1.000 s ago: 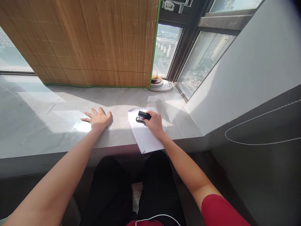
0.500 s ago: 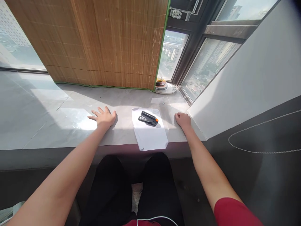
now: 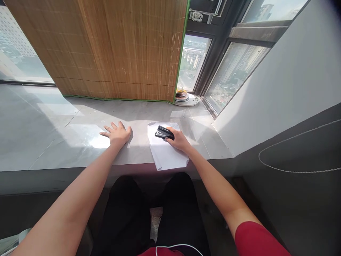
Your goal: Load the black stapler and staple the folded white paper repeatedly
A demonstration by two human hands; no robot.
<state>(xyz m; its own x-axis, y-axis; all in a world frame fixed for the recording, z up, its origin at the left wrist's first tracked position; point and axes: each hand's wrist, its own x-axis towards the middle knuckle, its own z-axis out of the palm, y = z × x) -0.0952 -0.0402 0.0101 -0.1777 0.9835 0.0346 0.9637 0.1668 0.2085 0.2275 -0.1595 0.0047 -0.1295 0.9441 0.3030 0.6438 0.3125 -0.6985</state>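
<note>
The right hand (image 3: pixel 179 139) is closed over the stapler (image 3: pixel 164 132) at the far end of the paper (image 3: pixel 166 153) on the table (image 3: pixel 53 149); the left hand (image 3: pixel 117 134) lies flat, fingers spread, well apart. The stapler's mouth looks open, so pressing seems not yet done

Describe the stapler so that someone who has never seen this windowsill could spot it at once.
Start at the bamboo blind and drop to the grey stone windowsill below it. Near its front edge lies a white sheet of paper; the stapler sits on its far end, under the right hand. It is the only small black object there.
</note>
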